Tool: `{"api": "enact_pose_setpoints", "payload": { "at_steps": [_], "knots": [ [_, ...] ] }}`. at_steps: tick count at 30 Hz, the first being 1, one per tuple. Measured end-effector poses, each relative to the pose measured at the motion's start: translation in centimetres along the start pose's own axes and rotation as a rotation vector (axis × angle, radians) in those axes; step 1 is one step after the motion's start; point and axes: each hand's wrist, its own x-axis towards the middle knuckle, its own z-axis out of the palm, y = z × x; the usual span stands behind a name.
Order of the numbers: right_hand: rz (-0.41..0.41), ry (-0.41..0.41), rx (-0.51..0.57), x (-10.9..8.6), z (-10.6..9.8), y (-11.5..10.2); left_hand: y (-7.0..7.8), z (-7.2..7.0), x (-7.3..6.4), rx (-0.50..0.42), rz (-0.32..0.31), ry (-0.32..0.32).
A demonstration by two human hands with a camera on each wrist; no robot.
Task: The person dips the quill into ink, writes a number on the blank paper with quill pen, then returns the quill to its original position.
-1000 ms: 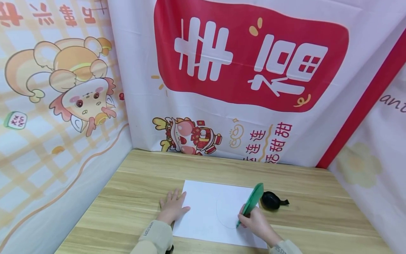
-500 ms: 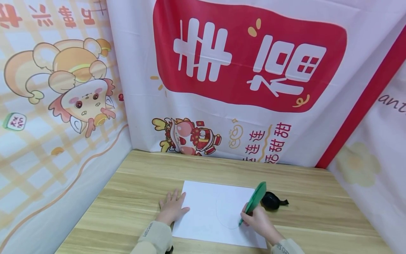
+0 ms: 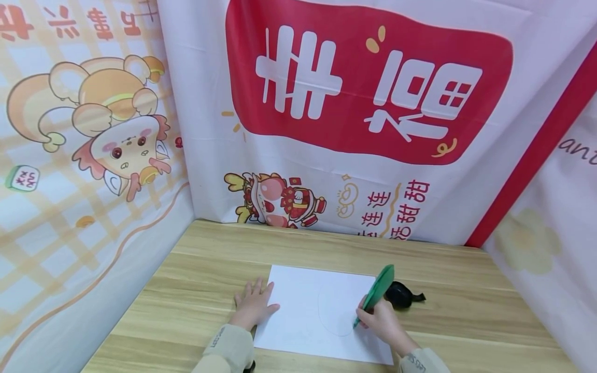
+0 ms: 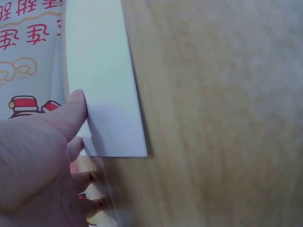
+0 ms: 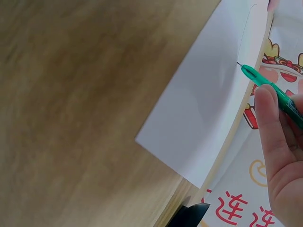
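A white sheet of paper point(image 3: 294, 316) lies on the wooden table, bearing a thin curved line that bends like a U. My left hand point(image 3: 254, 306) rests flat with fingers spread at the sheet's left edge; its thumb point(image 4: 75, 106) touches the paper. Between thumb and fingers, my right hand point(image 3: 383, 322) pinches a green pen point(image 5: 258, 78) whose upper end is broad and leaf-shaped. In the right wrist view the pen's tip meets the end of the drawn line. The pen stands tilted, its top leaning away to the right.
Just beyond my right hand sits a black rounded object point(image 3: 399, 295) with a short stem-like end. Printed cloths point(image 3: 210, 171) hang behind and along both sides of the wooden table point(image 3: 196, 280).
My right hand has moved slightly right and away from me with the pen, and the curved line has grown a little along its right end. The left hand stays in place.
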Motion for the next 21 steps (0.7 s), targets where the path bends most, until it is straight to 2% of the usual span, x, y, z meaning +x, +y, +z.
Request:
{"api": "enact_pose_setpoints", "payload": {
  "at_steps": [16,21],
  "knots": [
    [0.045,0.037,-0.013,0.47,0.00,-0.01,0.08,-0.20,-0.05,-0.009,-0.017,-0.008],
    [0.037,0.052,-0.018,0.59,-0.06,0.01,0.16,-0.30,-0.07,-0.010,-0.020,-0.012]
  ]
}}
